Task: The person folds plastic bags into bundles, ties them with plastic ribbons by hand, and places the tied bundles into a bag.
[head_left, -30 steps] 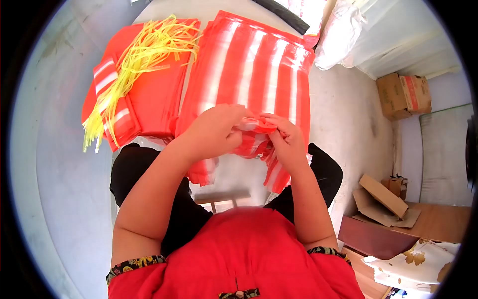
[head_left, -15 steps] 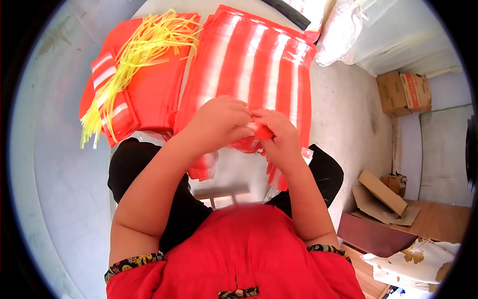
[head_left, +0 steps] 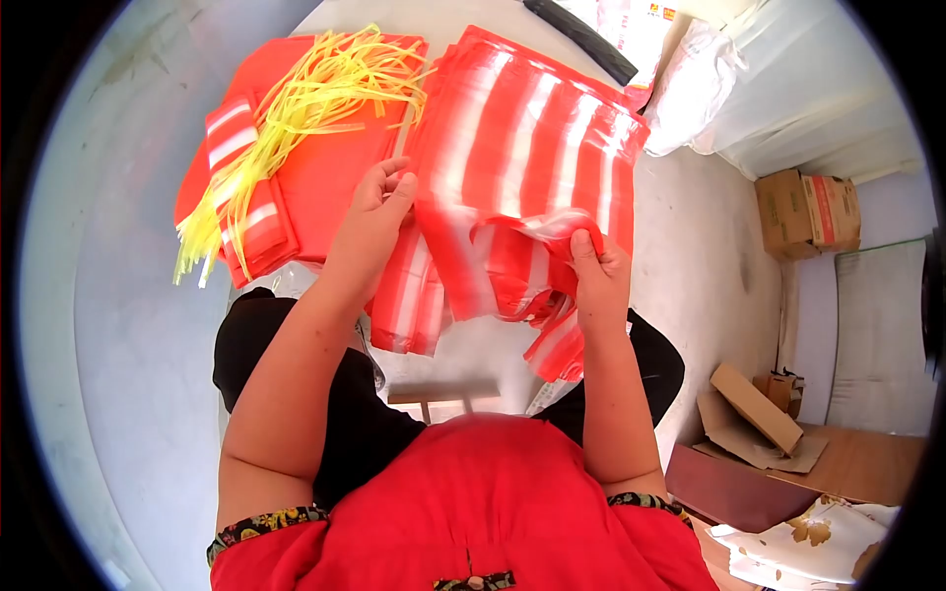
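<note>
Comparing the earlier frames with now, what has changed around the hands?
The left hand has let go of the striped plastic and moved left, its fingers now open. The right hand has shifted right, pinching the plastic's edge, which was bunched between both hands and now spreads out. The yellow strips stayed on the red pile.

Red-and-white striped plastic bags [head_left: 537, 148] are lying in a flat, pretty shiny stack on the pale tabletop [head_left: 340, 17], near ends drooping over the edge. One loose near flap's curling up, kinda crumpled.
</note>
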Available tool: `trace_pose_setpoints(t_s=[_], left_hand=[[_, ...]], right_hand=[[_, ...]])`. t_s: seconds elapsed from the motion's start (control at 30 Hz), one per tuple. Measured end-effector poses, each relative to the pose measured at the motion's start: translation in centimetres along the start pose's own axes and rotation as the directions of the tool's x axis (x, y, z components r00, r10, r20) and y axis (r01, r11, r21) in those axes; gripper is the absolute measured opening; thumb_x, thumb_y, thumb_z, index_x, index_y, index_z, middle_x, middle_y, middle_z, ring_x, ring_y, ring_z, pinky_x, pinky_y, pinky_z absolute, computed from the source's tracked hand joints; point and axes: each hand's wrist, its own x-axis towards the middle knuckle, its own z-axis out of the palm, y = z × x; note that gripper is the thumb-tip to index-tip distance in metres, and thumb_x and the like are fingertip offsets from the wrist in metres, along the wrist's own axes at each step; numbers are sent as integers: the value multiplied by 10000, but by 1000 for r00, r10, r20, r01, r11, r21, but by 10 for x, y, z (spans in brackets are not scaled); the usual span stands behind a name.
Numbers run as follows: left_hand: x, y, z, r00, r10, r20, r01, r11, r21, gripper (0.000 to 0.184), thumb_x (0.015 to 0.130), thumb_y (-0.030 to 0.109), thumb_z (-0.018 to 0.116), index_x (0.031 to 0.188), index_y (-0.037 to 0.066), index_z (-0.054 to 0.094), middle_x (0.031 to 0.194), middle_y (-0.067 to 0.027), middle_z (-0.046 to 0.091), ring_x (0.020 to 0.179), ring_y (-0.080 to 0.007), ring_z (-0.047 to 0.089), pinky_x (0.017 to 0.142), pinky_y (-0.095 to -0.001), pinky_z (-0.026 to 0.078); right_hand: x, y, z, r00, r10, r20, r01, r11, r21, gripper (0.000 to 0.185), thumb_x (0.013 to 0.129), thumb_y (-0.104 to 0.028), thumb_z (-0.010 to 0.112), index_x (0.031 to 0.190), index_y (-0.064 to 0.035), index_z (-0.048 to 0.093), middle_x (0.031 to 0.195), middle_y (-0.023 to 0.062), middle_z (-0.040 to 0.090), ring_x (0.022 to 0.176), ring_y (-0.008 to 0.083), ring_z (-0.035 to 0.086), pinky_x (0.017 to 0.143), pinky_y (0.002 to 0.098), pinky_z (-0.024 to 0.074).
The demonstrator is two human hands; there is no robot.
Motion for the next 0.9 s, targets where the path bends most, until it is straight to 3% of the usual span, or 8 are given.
trace_pose_setpoints(t_s=[0.17, 0.27, 0.33, 0.4, 0.5, 0.57, 0.67, 0.9], left_hand=[[-19, 23, 14, 993, -99, 67, 105, 990, -95, 651, 1085, 289, 584, 1632, 103, 283, 1206, -94, 620, 1048, -159, 615, 969, -350, 520], [-30, 30, 14, 982, -154, 110, 150, 988, 48, 708, 1060, 237, 622, 1659, 147, 255, 1057, -48, 608, 961, -125, 609, 891, -332, 540], [-37, 41, 7, 963, -214, 161, 200, 975, 101, 703, 1049, 200, 626, 1657, 163, 277, 961, -18, 583, 893, -95, 593, 837, -296, 535], [-41, 43, -4, 942, -260, 212, 232, 961, 152, 676, 1039, 168, 623, 1645, 172, 322, 897, 5, 567, 837, -70, 574, 781, -266, 522], [-42, 39, -23, 906, -307, 291, 253, 945, 209, 607, 1027, 134, 611, 1603, 173, 421, 853, 28, 557, 776, -50, 545, 705, -237, 490], [-43, 36, -31, 876, -337, 344, 266, 935, 236, 565, 1018, 116, 608, 1567, 170, 489, 832, 39, 549, 744, -46, 525, 669, -227, 466], [-43, 34, -37, 852, -382, 357, 294, 914, 278, 519, 1007, 93, 607, 1519, 151, 547, 841, 42, 549, 738, -47, 526, 641, -225, 456], [-35, 21, -36, 831, -381, 405, 367, 923, 113, 413, 1009, 62, 621, 1421, 51, 597, 1016, -12, 671, 810, -56, 613, 638, -219, 492]], right_hand=[[-7, -1, 0, 998, 57, 9, -58, 998, 30, 291, 1078, -272, 606, 1099, -5, 721, 821, 22, 692, 578, 84, 600, 454, 252, 463], [-16, -7, 3, 990, 143, 5, -143, 990, 5, 270, 1075, -255, 606, 1103, -13, 724, 799, 22, 691, 560, 81, 597, 435, 249, 444], [-20, -3, -4, 966, 239, 103, -232, 970, -72, 266, 1070, -252, 620, 1101, -14, 734, 945, 32, 721, 810, 112, 651, 702, 285, 511], [-21, 6, -5, 974, 99, 204, -68, 985, -156, 228, 1044, -208, 642, 1121, -14, 734, 1042, 56, 737, 928, 143, 687, 795, 304, 554], [-23, 12, 2, 894, -284, 346, 375, 898, -231, 220, 971, -101, 685, 1168, -11, 722, 1139, 108, 728, 975, 205, 694, 776, 331, 569], [-29, 2, 7, 869, -315, 382, 435, 854, -285, 263, 918, -60, 711, 1176, -7, 719, 1234, 137, 702, 1095, 266, 675, 899, 378, 560], [-36, -5, 29, 810, -412, 417, 582, 655, -482, 345, 864, -46, 738, 1206, -23, 705, 1223, 162, 691, 1094, 319, 669, 929, 414, 547], [-33, 15, 79, 538, -667, 515, 823, 282, -494, 463, 791, -65, 740, 1248, -100, 679, 1298, 143, 651, 1139, 329, 636, 899, 434, 549]])
